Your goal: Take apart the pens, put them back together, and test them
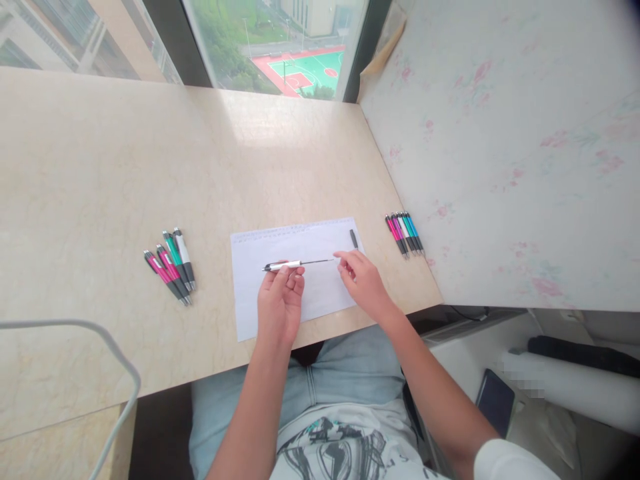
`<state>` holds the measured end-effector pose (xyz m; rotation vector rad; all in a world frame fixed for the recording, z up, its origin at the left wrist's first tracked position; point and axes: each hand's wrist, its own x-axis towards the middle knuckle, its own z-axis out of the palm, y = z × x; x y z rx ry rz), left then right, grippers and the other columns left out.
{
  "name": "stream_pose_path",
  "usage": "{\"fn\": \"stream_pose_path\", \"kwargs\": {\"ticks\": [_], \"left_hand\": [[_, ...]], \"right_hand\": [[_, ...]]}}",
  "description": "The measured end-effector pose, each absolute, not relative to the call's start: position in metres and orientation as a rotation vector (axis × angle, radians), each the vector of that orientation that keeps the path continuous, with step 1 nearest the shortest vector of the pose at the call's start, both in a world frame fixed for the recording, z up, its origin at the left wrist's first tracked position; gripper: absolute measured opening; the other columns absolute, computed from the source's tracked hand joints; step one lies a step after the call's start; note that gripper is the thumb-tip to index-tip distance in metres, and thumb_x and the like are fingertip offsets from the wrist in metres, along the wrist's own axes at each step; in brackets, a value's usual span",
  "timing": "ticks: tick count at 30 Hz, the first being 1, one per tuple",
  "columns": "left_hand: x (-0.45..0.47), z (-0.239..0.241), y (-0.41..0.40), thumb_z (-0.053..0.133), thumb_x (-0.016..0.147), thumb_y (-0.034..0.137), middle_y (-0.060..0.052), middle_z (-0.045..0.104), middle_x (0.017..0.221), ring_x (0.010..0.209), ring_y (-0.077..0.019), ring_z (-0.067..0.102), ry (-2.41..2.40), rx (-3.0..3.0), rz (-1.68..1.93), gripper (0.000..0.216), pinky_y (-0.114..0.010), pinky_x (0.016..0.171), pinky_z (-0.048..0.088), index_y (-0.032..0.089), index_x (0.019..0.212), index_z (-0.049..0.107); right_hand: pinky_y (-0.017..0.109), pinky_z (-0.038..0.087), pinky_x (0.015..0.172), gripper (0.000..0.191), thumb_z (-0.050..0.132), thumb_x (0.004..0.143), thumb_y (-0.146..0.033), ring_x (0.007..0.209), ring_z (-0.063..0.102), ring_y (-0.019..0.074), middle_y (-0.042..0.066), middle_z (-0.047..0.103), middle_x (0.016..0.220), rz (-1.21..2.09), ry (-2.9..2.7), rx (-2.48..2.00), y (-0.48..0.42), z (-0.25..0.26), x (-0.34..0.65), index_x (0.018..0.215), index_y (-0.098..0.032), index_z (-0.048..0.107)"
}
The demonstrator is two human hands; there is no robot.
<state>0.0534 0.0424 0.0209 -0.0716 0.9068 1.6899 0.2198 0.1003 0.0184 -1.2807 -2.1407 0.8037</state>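
Note:
My left hand (281,293) pinches the white and silver upper half of a pen (283,266) above a sheet of white paper (320,293). A thin refill (317,261) sticks out of it to the right. My right hand (361,279) has its fingertips closed on the far end of that refill. A small dark pen part (353,239) lies on the paper's upper right corner. Several whole pens (173,265) lie in a bunch to the left of the paper. Another bunch of several pens (405,233) lies to the right by the wall.
The beige marble-look desk (100,187) ends at a window (270,40) at the back and a flowered wall panel (500,147) on the right. A grey cable (107,347) curves over the desk's front left corner. A dark phone (495,400) lies low at the right.

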Motion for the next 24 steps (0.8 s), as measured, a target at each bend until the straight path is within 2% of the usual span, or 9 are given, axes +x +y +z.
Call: {"fn": "stream_pose_path", "kwargs": {"ticks": [5,9,16,24], "left_hand": [[0.064,0.017,0.057,0.076,0.075,0.019,-0.002,0.068,0.087,0.081,-0.0097,0.066,0.894,0.005,1.669,0.018,-0.018,0.072,0.051,0.016,0.09,0.067],[0.071,0.013,0.057,0.075,0.076,0.02,-0.002,0.068,0.088,0.081,-0.0096,0.066,0.902,0.027,1.671,0.018,-0.018,0.072,0.05,0.017,0.092,0.066],[0.072,0.014,0.054,0.075,0.077,0.021,-0.003,0.07,0.09,0.083,-0.0104,0.067,0.917,0.043,1.682,0.019,-0.02,0.075,0.05,0.018,0.094,0.066],[0.076,0.013,0.052,0.076,0.076,0.021,-0.003,0.07,0.091,0.083,-0.011,0.068,0.904,0.022,1.662,0.02,-0.02,0.075,0.051,0.017,0.093,0.067]], "right_hand": [[0.027,0.048,0.063,0.016,0.062,0.086,-0.032,0.079,0.062,0.016,0.004,0.068,0.091,1.194,-1.386,-1.347,0.107,0.021,0.218,0.097,-0.022,0.067],[0.025,0.046,0.06,0.02,0.069,0.08,-0.036,0.073,0.062,0.0136,0.003,0.07,0.088,1.373,-1.03,-1.27,0.104,0.026,0.213,0.092,-0.02,0.065],[0.027,0.049,0.061,0.021,0.069,0.08,-0.038,0.077,0.066,0.0161,0.006,0.073,0.092,1.36,-1.06,-1.275,0.098,0.028,0.211,0.09,-0.02,0.065],[0.026,0.048,0.06,0.016,0.07,0.08,-0.034,0.078,0.064,0.0152,0.004,0.07,0.089,1.333,-1.108,-1.225,0.093,0.029,0.206,0.09,-0.021,0.068]]}}
